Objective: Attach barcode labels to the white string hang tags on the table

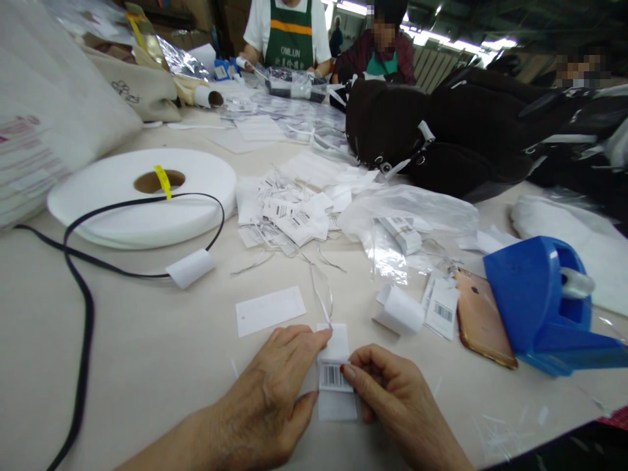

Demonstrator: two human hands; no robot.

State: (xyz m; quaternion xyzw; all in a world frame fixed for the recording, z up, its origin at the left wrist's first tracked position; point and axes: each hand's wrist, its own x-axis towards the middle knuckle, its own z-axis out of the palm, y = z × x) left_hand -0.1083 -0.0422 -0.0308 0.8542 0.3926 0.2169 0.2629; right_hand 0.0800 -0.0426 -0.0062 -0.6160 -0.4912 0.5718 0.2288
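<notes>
White rectangular paper barcode tag (pixel 336 379) lies pinched between left hand (pixel 275 399) and right hand (pixel 392 392) near the beige table's (pixel 161 366) near edge, bare room left.

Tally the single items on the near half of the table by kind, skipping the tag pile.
Barcode tag in both hands: 1
Blank card: 1
White tape roll: 1
Black cord: 1
Blue tape dispenser: 1
Phone: 1
Total: 6
</notes>
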